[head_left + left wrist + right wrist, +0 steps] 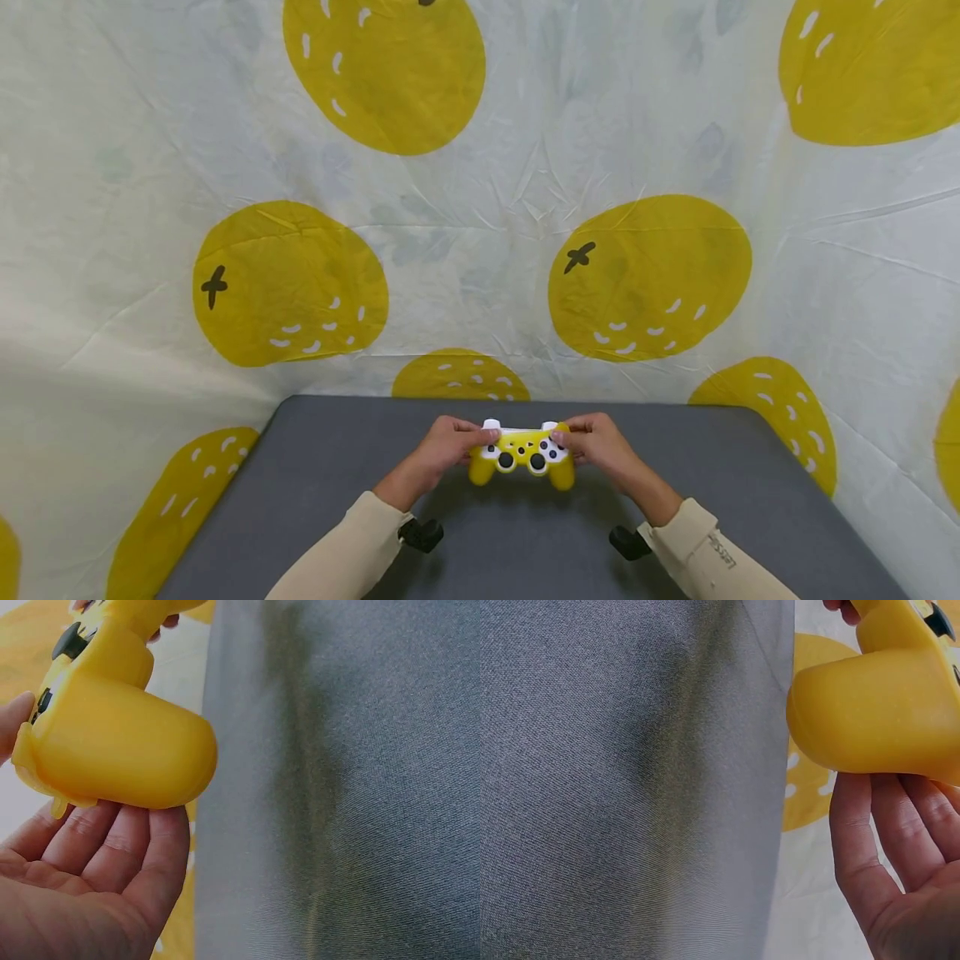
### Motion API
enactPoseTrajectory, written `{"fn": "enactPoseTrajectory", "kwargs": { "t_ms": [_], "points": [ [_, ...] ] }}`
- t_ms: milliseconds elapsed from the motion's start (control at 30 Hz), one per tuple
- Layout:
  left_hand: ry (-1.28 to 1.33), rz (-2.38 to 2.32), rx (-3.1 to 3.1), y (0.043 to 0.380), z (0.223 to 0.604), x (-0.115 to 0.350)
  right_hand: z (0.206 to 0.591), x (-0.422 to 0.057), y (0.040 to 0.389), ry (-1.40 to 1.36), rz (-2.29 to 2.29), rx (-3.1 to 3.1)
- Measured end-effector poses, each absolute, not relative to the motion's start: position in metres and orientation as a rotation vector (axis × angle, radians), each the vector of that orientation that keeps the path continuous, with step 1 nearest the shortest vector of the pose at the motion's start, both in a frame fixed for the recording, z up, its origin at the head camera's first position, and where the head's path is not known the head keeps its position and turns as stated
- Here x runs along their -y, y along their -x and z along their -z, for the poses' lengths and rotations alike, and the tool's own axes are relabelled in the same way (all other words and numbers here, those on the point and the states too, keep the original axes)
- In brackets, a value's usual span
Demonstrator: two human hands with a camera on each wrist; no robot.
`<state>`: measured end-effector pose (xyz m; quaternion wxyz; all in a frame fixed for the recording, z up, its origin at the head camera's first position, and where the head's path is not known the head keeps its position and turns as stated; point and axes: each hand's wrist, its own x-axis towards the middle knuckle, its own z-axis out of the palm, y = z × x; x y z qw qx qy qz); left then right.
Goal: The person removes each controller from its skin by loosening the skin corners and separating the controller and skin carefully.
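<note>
A yellow and white game controller (522, 450) with two black thumbsticks is held up above the grey table, its buttons facing me. My left hand (444, 446) grips its left end, thumb on the front face and fingers behind. On the other end, my right hand (600, 446) does the same, its thumb near the round buttons. In the left wrist view, the fingers (120, 847) support the yellow handle (135, 742) from behind. The right wrist view shows the other handle (870, 712) resting against the fingers (900, 825).
The grey table (517, 550) spreads below both forearms. Behind and beside it hangs a white cloth (465, 275) printed with large yellow fruit shapes. A small black device (422, 535) is strapped at the left wrist, and another black device (628, 542) at the right.
</note>
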<state>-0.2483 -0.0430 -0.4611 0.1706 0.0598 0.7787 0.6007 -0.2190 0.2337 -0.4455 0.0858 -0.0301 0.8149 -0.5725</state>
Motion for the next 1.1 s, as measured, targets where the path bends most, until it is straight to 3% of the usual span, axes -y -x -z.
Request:
{"fn": "enactPoseTrajectory", "kwargs": {
  "t_ms": [1100],
  "points": [
    [-0.022,-1.675,-2.145,0.244,0.475,0.042,0.458,-0.231,0.222,0.049,1.634,-2.353]
  ]
}}
